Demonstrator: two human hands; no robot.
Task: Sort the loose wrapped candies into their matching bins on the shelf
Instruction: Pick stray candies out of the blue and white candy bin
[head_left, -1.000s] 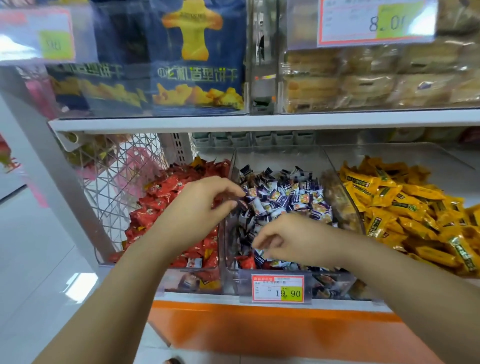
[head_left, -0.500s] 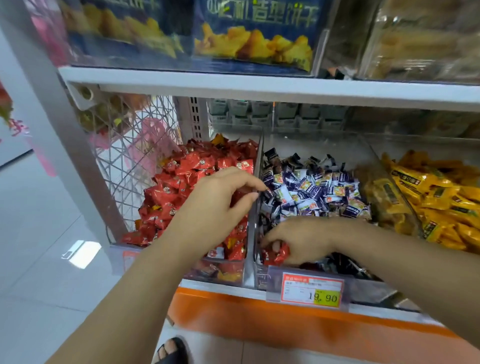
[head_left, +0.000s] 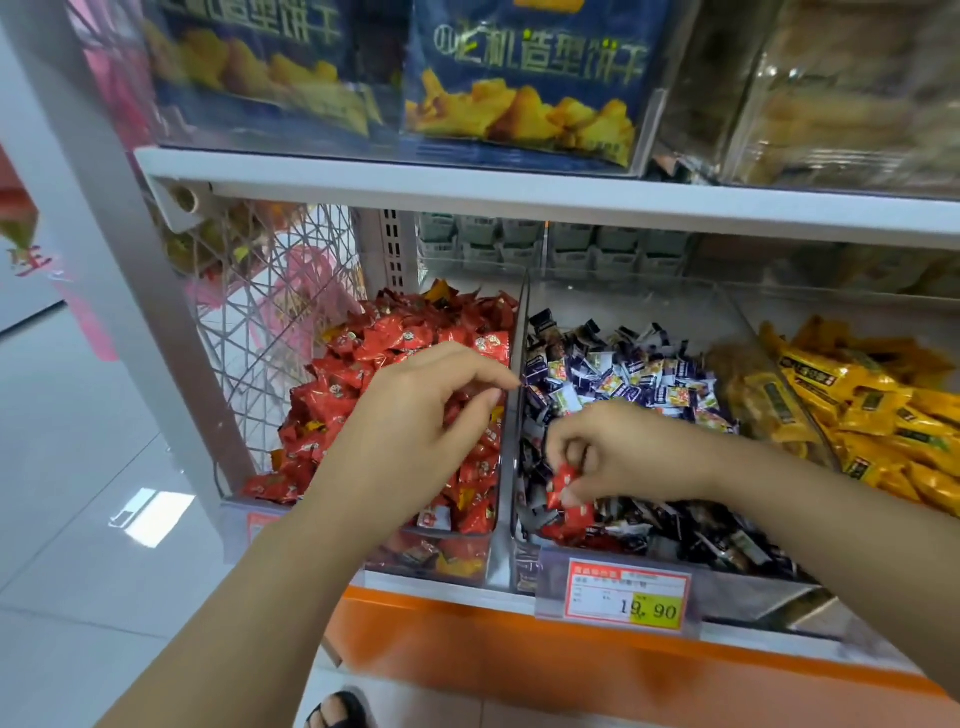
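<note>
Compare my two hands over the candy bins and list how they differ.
The left hand hovers over the red candy bin; the right hand is over the purple candy bin. The right hand pinches a red candy; the left hand holds nothing visible. The left hand's fingers are loosely curled, while the right hand's curl tightly. Both reach in from the shelf's front.

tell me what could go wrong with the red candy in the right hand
The right hand only pinches the small red wrapped candy over the clear bin of purple and white candies; it could slip back in. The tall clear plastic divider and the left hand beside it may snag the carry across. More red wrappers at that bin's front could be missed.
</note>
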